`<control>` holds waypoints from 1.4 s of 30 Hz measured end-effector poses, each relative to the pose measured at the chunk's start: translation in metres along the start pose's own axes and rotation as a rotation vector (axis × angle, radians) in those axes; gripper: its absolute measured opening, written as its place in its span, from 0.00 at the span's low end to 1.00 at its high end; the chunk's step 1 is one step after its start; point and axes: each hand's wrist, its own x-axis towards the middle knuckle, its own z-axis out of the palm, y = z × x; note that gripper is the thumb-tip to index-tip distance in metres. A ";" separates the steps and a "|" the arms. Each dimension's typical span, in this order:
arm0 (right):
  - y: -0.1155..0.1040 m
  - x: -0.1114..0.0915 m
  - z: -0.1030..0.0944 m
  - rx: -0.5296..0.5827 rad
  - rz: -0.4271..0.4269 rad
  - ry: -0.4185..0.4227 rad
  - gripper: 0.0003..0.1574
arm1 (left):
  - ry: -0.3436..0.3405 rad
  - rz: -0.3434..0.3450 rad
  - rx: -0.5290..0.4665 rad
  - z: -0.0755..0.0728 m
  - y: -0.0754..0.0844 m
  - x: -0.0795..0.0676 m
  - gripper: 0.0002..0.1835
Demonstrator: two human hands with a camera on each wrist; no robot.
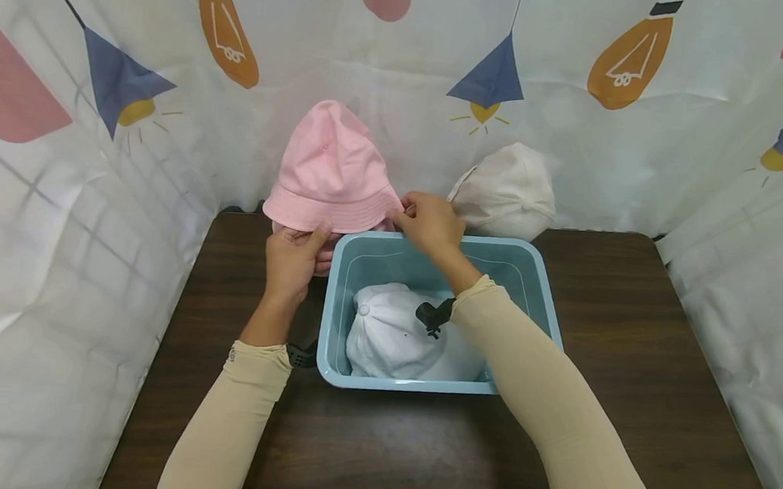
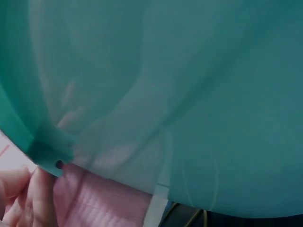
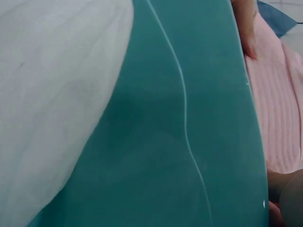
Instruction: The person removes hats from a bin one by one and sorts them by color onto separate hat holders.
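Note:
A pink bucket hat (image 1: 334, 166) stands crown up at the back of the table, partly behind the blue basin. My left hand (image 1: 292, 261) pinches its brim at the front left, thumb on top and fingers underneath. At the brim's right side my right hand (image 1: 433, 223) pinches the edge, its forearm reaching across the basin. The hat's ribbed brim (image 3: 277, 118) shows beyond the basin wall in the right wrist view. In the left wrist view, the fingers of my left hand (image 2: 28, 196) are beside the pink cloth (image 2: 102, 198), while the basin hides most of the scene.
The blue basin (image 1: 400, 386) stands in front of the hat, with a white cap (image 1: 391, 330) inside. A cream cap (image 1: 511, 193) sits behind the basin, to the right. Around the dark wooden table (image 1: 635, 336) hangs a patterned white curtain (image 1: 404, 98).

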 end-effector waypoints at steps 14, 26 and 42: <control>-0.001 -0.003 0.015 -0.171 -0.054 0.159 0.15 | 0.140 0.198 0.101 0.010 -0.009 -0.001 0.17; -0.001 -0.002 0.017 -0.216 -0.046 0.141 0.16 | 0.095 0.063 0.060 0.004 -0.006 -0.003 0.16; 0.003 0.003 0.007 -0.181 -0.038 -0.054 0.15 | 0.117 -0.095 0.075 -0.002 -0.016 -0.005 0.11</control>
